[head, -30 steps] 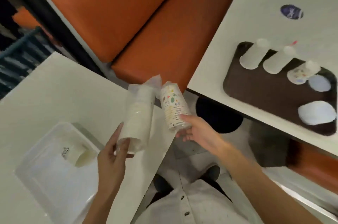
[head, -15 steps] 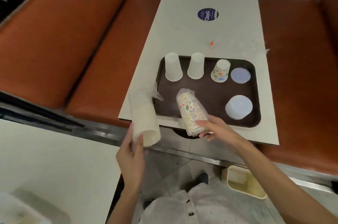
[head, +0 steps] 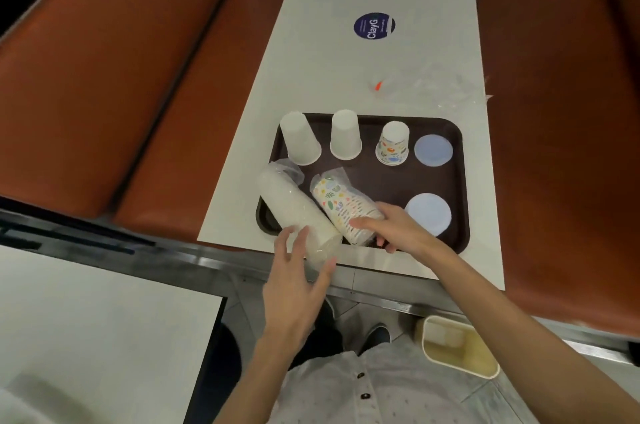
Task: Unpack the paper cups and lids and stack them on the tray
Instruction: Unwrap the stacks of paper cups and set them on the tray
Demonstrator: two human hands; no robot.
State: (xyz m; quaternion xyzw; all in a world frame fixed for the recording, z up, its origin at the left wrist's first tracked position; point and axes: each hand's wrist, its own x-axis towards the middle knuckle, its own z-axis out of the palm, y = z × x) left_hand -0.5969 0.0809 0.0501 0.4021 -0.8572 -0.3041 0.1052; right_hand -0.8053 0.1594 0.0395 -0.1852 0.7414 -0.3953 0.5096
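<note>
A dark brown tray [head: 446, 178] lies on the white table [head: 346, 70]. At its back stand two upside-down white cup stacks [head: 299, 143] [head: 344, 139] and a patterned cup stack [head: 393, 143]. Two lid stacks [head: 433, 151] [head: 428, 214] sit on the right. My left hand [head: 294, 288] holds the wide end of a plastic-wrapped sleeve of white cups [head: 294, 212], lying over the tray's near left corner. My right hand [head: 398, 231] grips a wrapped sleeve of patterned cups [head: 341, 202] lying on the tray beside it.
Crumpled clear plastic wrap [head: 433, 88] lies on the table behind the tray, near a round blue sticker [head: 374, 25]. Orange benches [head: 104, 77] flank the table. A cream bin [head: 457, 351] stands on the floor. Another white table [head: 97, 330] is at my near left.
My view swung from the near table to the tray table. Both hands carried the wrapped sleeves forward and lowered them onto the tray's near left part.
</note>
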